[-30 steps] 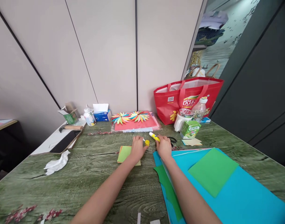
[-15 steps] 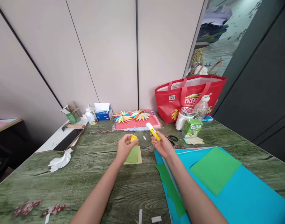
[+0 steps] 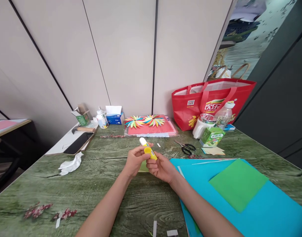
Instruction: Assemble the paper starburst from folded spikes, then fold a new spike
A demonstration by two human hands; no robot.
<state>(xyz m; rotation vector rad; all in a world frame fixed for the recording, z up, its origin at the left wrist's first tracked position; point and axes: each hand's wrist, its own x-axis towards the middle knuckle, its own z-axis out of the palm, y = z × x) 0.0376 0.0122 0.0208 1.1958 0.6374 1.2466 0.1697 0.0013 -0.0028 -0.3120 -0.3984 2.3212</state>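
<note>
My right hand (image 3: 161, 168) grips a yellow glue stick (image 3: 147, 148) with its white tip pointing up and away from me. My left hand (image 3: 135, 159) pinches the stick's yellow cap (image 3: 147, 150) between thumb and fingers, right against the stick. Both hands are raised together over the middle of the green wood-pattern table (image 3: 104, 191). A light green folded paper (image 3: 143, 168) lies on the table just under them, mostly hidden by my hands.
Blue paper sheets (image 3: 252, 207) with a green square (image 3: 237, 184) lie at right. Scissors (image 3: 187, 148), a green carton (image 3: 212, 136), a white jug (image 3: 201, 125), a red bag (image 3: 210, 100), paper stars on red sheets (image 3: 146, 121), a crumpled tissue (image 3: 71, 163) and a phone (image 3: 78, 143) surround the hands.
My hands lifted the glue stick and cap from the table, drew back toward me and came together. The cap now sits beside the stick. The view shifted slightly right.
</note>
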